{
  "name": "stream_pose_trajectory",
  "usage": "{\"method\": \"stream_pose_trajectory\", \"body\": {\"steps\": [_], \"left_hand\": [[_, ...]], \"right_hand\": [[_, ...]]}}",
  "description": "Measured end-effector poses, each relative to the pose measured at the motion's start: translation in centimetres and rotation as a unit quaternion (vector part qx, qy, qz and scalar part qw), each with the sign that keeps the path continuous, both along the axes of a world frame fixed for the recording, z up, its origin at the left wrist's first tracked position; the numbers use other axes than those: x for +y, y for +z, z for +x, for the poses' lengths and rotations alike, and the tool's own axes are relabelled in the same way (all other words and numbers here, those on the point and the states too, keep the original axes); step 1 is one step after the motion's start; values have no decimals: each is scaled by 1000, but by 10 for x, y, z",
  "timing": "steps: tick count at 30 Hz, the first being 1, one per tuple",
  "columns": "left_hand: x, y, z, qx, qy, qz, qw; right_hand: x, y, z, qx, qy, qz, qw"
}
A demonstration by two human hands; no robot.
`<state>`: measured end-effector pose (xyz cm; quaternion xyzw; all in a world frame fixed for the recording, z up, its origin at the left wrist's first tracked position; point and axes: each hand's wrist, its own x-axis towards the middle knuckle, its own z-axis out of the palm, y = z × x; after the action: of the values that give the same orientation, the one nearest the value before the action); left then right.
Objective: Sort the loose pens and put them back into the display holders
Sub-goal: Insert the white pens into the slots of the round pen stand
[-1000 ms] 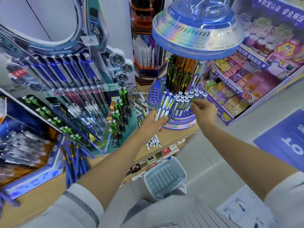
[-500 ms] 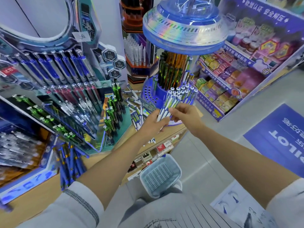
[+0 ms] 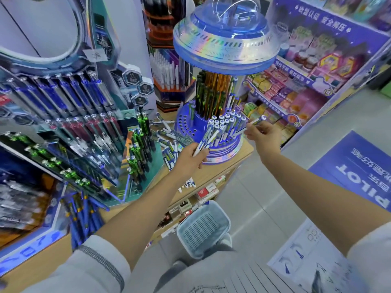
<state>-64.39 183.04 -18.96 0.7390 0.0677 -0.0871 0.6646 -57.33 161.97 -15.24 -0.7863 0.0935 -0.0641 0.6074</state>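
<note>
though the pen (image 3: 257,121) is blurred, the right grip (image 3: 264,135) pinches it.

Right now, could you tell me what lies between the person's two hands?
In the head view, the white-capped pens standing in the round blue holder lie between the left hand, gripping a bundle, and the right hand, pinching one pen.

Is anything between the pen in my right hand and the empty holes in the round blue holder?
Yes. The standing pens and the bundle in the left hand lie between the pen and the visible empty holes.
</note>
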Motion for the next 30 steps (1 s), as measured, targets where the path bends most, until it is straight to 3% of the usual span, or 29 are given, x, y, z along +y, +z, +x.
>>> {"method": "stream_pose_trajectory", "body": {"steps": [13, 30], "left_hand": [[10, -1, 13, -1, -18, -25, 1000], [11, 0, 21, 7, -31, -60, 998]], "right_hand": [[26, -7, 13, -41, -33, -191, 980], [26, -2, 12, -47, -22, -208, 977]]}}
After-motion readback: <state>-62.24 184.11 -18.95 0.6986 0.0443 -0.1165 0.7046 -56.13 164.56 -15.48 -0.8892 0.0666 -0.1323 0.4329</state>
